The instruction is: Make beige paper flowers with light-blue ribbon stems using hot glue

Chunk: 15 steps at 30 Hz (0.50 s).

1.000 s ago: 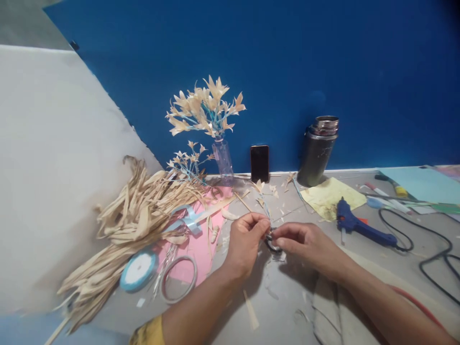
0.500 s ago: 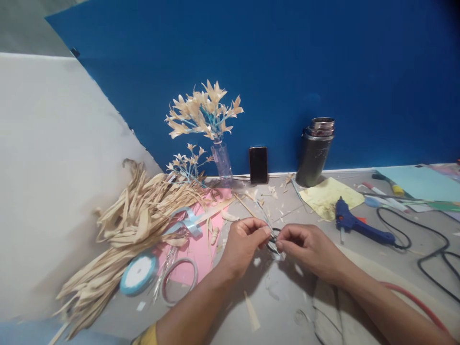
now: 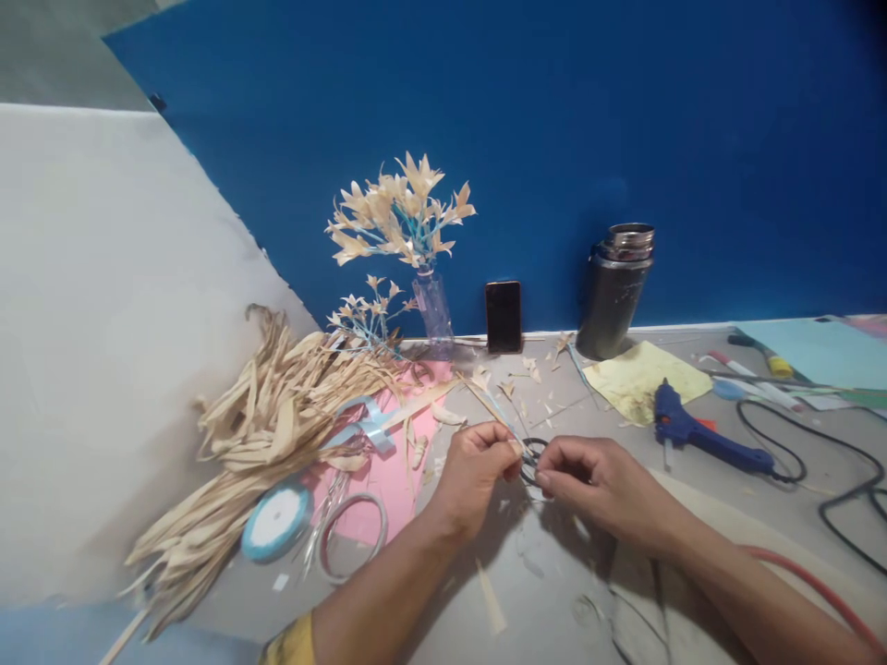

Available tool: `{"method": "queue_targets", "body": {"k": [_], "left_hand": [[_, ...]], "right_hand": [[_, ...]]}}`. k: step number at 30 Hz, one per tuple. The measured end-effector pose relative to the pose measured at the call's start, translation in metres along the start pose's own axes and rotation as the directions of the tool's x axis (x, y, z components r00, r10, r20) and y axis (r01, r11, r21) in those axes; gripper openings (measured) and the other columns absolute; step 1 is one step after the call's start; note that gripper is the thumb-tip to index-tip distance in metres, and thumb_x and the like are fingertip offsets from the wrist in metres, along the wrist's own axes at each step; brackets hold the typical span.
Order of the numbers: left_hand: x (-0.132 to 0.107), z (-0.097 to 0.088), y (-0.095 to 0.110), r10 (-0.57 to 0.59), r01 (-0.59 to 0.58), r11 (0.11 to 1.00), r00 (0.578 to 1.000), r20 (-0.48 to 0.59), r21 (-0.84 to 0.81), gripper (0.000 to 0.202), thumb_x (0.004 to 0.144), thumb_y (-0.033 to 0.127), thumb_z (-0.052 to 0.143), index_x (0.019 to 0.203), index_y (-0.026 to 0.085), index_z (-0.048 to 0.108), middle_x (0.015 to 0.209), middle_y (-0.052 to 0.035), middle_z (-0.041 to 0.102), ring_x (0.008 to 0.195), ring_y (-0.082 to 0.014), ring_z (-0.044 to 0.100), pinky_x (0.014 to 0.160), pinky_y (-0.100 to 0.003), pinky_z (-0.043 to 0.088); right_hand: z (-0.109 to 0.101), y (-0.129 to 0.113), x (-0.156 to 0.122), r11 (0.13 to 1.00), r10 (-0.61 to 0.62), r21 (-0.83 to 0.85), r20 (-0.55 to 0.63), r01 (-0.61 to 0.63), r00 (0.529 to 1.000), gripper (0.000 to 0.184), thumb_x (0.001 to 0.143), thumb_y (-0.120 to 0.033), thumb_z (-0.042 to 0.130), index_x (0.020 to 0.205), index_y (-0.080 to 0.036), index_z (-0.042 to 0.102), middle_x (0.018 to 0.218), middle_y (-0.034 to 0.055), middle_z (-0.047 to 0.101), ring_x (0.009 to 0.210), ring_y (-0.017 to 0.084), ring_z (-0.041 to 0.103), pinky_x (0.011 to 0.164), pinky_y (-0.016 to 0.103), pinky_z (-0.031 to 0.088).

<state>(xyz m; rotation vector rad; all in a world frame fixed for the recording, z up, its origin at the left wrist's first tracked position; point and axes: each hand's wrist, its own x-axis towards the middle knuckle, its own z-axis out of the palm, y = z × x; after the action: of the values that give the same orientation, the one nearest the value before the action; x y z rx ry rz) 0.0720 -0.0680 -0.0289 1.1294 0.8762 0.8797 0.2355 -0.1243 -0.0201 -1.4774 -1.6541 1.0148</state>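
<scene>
Dried husk bundle [image 3: 277, 434] filled lower L of frame; at lower ctr., R hand [image 3: 601, 480] had thumb + index tips bunched, can't tell if on anything, opp. L hand [image 3: 475, 476], whose thumb + index pinched a lt.-blue flower stem [image 3: 511, 429]. Stem lay just below ctr. of frame, L fingertips nearer, long axis slanting from up-L down twd. R fingertips.

Black phone [image 3: 503, 317] near dark flask [image 3: 611, 305]
</scene>
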Motion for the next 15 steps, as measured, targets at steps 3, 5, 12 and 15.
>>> {"method": "queue_targets", "body": {"k": [3, 5, 12, 15], "left_hand": [[-0.0006, 0.0009, -0.0023, -0.041, 0.043, 0.993, 0.999, 0.014, -0.109, 0.011, 0.063, 0.02, 0.065, 0.057, 0.017, 0.057, 0.051, 0.0022, 0.052, 0.05, -0.009, 0.043, 0.056, -0.024, 0.032], [-0.0022, 0.0019, -0.0027, -0.091, 0.096, 0.976, 0.995, 0.035, -0.195, 0.011, 0.062, 0.019, 0.067, 0.059, 0.017, 0.057, 0.053, 0.0021, 0.054, 0.05, -0.0089, 0.045, 0.056, -0.023, 0.033], [-0.0049, 0.0056, -0.005, -0.055, 0.06, 0.975, 0.998, 0.027, -0.213, 0.015, 0.066, 0.024, 0.074, 0.067, 0.014, 0.063, 0.058, -0.0002, 0.059, 0.053, -0.0092, 0.05, 0.056, -0.023, 0.037], [-0.0033, 0.0059, -0.0055, -0.052, 0.065, 0.957, 0.997, 0.056, -0.283, 0.023, 0.069, 0.03, 0.074, 0.082, 0.013, 0.068, 0.065, -0.0015, 0.062, 0.054, -0.0105, 0.052, 0.054, -0.023, 0.037]], "right_hand": [[0.001, 0.0, 0.0001, 1.0, 0.002, 0.011, 0.011, -0.002, 1.0, 0.014, 0.081, -0.026, 0.055, 0.071, -0.018, 0.061, 0.062, -0.0034, 0.058, 0.058, 0.011, 0.049, 0.054, 0.022, 0.035], [0.0019, -0.0004, -0.0004, 1.0, -0.004, 0.026, 0.022, 0.003, 1.0, 0.015, 0.082, -0.027, 0.055, 0.071, -0.018, 0.061, 0.062, -0.0033, 0.059, 0.058, 0.011, 0.049, 0.054, 0.022, 0.035], [0.0012, -0.0026, -0.001, 0.998, -0.035, 0.043, -0.014, 0.036, 0.999, 0.017, 0.083, -0.03, 0.054, 0.07, -0.019, 0.059, 0.064, -0.002, 0.061, 0.061, 0.013, 0.052, 0.057, 0.023, 0.038], [-0.0001, -0.0026, 0.0002, 0.997, -0.042, 0.057, -0.033, 0.043, 0.999, 0.018, 0.083, -0.03, 0.054, 0.07, -0.019, 0.059, 0.067, -0.0006, 0.064, 0.064, 0.015, 0.055, 0.061, 0.024, 0.041]]}}
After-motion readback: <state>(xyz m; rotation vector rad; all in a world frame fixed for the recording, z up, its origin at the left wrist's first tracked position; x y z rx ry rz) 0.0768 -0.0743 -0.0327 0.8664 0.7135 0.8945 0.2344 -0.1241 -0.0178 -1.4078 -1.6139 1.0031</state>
